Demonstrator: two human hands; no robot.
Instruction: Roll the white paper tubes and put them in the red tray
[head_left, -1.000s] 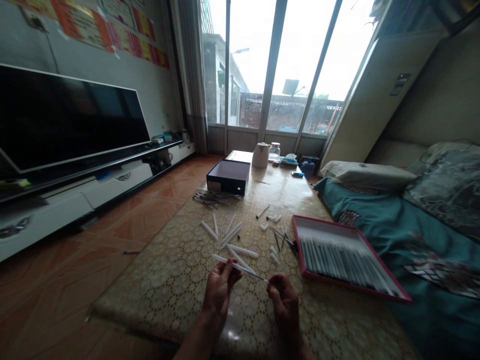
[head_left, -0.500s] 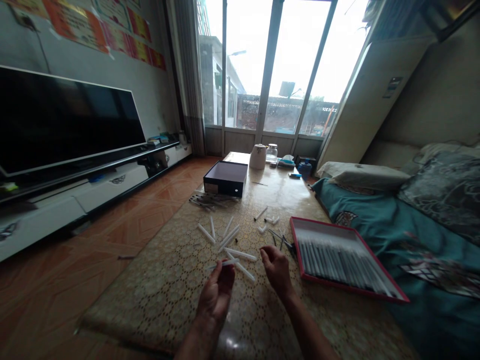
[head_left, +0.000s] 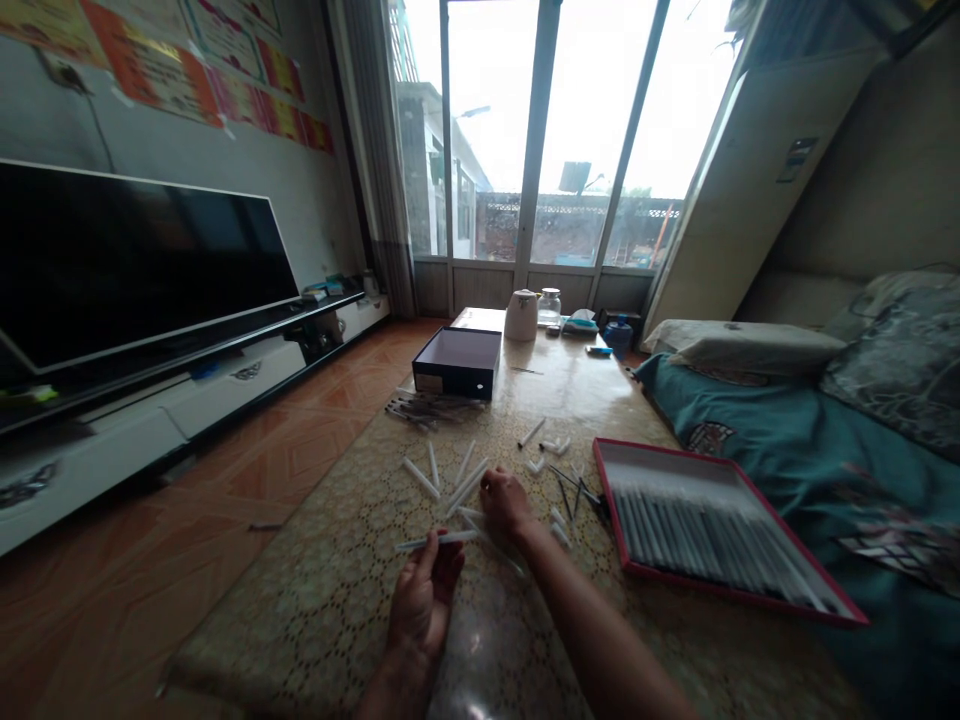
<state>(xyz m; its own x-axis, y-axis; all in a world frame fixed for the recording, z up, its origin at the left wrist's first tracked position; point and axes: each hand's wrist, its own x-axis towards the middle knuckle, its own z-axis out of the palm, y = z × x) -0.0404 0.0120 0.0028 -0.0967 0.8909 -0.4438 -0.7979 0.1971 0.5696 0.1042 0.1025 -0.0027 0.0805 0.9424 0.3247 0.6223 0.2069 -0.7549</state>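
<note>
My left hand [head_left: 422,592] pinches a thin white pen tube [head_left: 439,541] and holds it level just above the patterned table [head_left: 330,580]. My right hand [head_left: 507,502] reaches forward over the table, fingers curled down onto the loose white tubes [head_left: 457,478] scattered there; what its fingertips grip is hidden. Small white caps [head_left: 551,445] and thin dark refills [head_left: 568,485] lie just right of that hand. A red-rimmed tray [head_left: 712,590] filled with several finished grey pens sits at the right.
A dark open box [head_left: 458,361] stands farther back with a bundle of dark refills [head_left: 420,408] in front of it. A white kettle [head_left: 520,313] and a jar [head_left: 549,305] stand at the far end. Teal bedding [head_left: 795,440] borders the table's right side; TV unit at left.
My right hand let go of the thin refill it held near the tube and moved forward and left to the pile of white tubes. The left hand kept its tube and lowered slightly.
</note>
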